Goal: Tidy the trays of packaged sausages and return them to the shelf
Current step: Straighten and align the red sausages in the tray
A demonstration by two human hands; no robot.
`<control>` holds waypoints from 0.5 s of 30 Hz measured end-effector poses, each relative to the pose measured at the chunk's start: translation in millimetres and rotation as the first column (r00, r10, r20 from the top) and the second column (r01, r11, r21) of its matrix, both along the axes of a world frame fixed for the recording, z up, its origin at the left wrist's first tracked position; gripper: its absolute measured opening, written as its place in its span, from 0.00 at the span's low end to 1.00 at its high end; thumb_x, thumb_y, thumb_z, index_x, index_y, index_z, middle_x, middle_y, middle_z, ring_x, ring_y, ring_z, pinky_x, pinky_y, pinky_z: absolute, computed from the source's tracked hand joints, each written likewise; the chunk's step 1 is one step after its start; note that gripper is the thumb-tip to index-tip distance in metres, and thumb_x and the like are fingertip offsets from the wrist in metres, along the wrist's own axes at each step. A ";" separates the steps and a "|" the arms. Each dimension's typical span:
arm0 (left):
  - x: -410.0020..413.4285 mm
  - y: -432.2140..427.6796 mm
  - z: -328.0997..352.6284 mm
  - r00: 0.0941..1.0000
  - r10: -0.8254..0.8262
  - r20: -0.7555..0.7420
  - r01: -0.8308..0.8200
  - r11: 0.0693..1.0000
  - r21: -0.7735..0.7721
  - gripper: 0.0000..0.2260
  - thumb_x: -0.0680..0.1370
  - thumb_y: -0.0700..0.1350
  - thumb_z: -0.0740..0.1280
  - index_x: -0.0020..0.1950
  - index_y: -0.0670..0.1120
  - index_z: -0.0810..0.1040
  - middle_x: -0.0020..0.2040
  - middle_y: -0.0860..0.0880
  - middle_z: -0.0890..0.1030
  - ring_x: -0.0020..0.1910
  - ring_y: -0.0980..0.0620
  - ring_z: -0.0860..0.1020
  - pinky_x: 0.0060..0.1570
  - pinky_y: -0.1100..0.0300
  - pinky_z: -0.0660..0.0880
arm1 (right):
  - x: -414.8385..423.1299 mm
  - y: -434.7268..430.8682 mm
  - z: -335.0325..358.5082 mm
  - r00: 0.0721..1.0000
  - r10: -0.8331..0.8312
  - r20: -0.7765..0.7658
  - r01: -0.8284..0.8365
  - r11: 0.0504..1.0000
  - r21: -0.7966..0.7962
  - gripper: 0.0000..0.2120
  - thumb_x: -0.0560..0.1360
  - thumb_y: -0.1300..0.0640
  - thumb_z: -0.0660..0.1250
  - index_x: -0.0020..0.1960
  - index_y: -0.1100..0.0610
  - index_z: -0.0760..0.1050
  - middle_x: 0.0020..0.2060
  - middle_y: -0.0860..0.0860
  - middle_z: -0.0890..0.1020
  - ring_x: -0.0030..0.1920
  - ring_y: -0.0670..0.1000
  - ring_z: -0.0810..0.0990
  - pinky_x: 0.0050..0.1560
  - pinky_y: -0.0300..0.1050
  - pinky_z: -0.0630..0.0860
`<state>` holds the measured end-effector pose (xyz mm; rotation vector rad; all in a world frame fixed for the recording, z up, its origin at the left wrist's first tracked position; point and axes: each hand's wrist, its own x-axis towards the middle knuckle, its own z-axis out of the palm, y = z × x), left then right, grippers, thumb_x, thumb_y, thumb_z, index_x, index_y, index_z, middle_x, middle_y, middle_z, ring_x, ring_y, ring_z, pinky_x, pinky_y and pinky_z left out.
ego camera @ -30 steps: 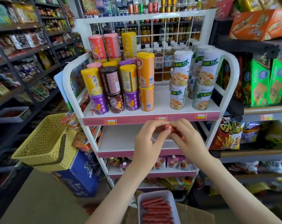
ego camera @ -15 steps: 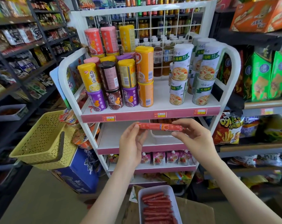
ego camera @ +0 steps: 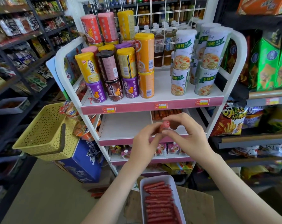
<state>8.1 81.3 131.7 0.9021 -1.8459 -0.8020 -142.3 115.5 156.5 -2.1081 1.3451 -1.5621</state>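
Right now both hands are working together in front of the white rack: the left hand (ego camera: 145, 143) and the right hand (ego camera: 187, 135) are each pinching the same single sausage (ego camera: 164, 126), which is pointing end-on toward the camera, so its length is staying hidden. It is hovering in the air before the middle shelf (ego camera: 125, 126), between the far tray (ego camera: 167, 113) of sausages sitting at the right of that shelf and the near tray (ego camera: 157, 178) lying low in the view on a cardboard box (ego camera: 196, 202). The hold is looking light, with only fingertips on what is probably a slick wrapper, so the likeliest mishap is the sausage slipping free while one hand is letting go. Dropping from here, it could well be missing the narrow near tray and ending up on the floor or under the rack. The sausages in the near tray are lying packed close but not all parallel, so one pushed in carelessly may be riding above the rim and rolling off when the tray is being lifted. The gap over the middle shelf is also looking low: a tray going in too high risks bumping the shelf edge above and shaking the stacked cans (ego camera: 114, 73) standing on it.
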 end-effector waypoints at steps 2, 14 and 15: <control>0.1 0.0 -1.0 0.995 -0.004 -0.102 0.021 0.985 0.171 0.09 0.78 0.42 0.66 0.56 0.53 0.77 0.48 0.58 0.82 0.48 0.62 0.80 0.48 0.67 0.76 | -2.7 -2.0 -8.7 0.999 0.017 0.033 -0.021 0.992 0.125 0.21 0.72 0.57 0.73 0.63 0.48 0.73 0.51 0.46 0.79 0.51 0.46 0.77 0.52 0.38 0.74; 3.1 -5.9 -49.6 0.749 0.220 -0.625 0.471 0.486 0.736 0.09 0.77 0.39 0.62 0.53 0.35 0.76 0.45 0.41 0.83 0.39 0.50 0.83 0.35 0.60 0.80 | -10.2 7.9 -87.4 0.956 0.273 -0.104 -0.223 0.912 0.344 0.29 0.72 0.51 0.73 0.70 0.56 0.70 0.70 0.48 0.69 0.72 0.46 0.63 0.72 0.41 0.58; 1.7 -6.0 -60.2 0.759 0.208 -0.617 0.479 0.464 0.745 0.09 0.75 0.40 0.63 0.52 0.36 0.77 0.45 0.41 0.83 0.39 0.50 0.83 0.37 0.60 0.80 | -9.7 7.4 -97.0 0.963 0.237 -0.127 -0.190 0.933 0.305 0.24 0.73 0.59 0.72 0.67 0.57 0.73 0.68 0.49 0.71 0.71 0.45 0.65 0.71 0.40 0.60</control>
